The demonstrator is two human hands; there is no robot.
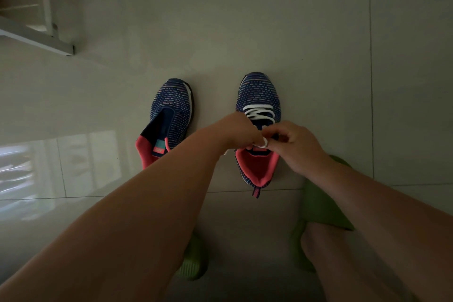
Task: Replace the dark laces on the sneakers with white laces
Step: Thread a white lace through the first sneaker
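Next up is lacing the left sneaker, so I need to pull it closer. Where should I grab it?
Pinch the pink heel collar of the left sneaker from the near side. It has no lace, the mouth gapes toward you, and its rim stands up for the fingers. The toe points away.

view: just the one, head-worn, no second angle to overlap with
facing: forward and pretty much straight down at the tiled floor (318, 32)
distance: close, about arm's reach, both forearms run in from the near edge
lens: wide-angle, so the floor lines bend toward the sides
framing: two sneakers (258, 95) sit mid-frame, toes pointing far; green slippers (321, 203) at the near edge
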